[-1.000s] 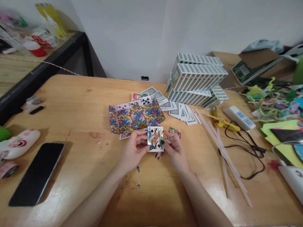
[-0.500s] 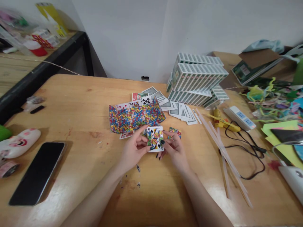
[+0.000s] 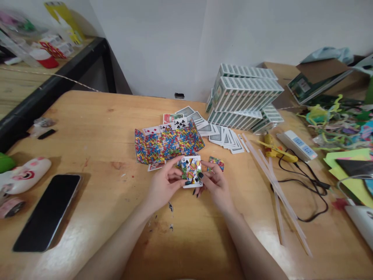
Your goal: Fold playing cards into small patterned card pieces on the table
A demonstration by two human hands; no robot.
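Both my hands hold one playing card (image 3: 191,171), a queen of spades, face up just above the wooden table (image 3: 96,128). My left hand (image 3: 164,186) pinches its left edge, and my right hand (image 3: 215,184) pinches its right edge with dark-nailed fingers. Right behind the card lies a row of cards covered in bright multicoloured paper (image 3: 169,145), folded into a low wall. A small scrap of the same coloured paper (image 3: 217,163) lies by my right fingers.
Loose cards (image 3: 224,137) and stacked card packs (image 3: 243,97) sit behind. Glue sticks (image 3: 274,182), a yellow glue gun (image 3: 275,151), a power strip (image 3: 295,144) and a black cable (image 3: 309,186) lie to the right. A black phone (image 3: 48,212) and pink toy (image 3: 25,177) lie left.
The card and my hands have barely moved; my left fingers have shifted slightly along the card's top left corner.
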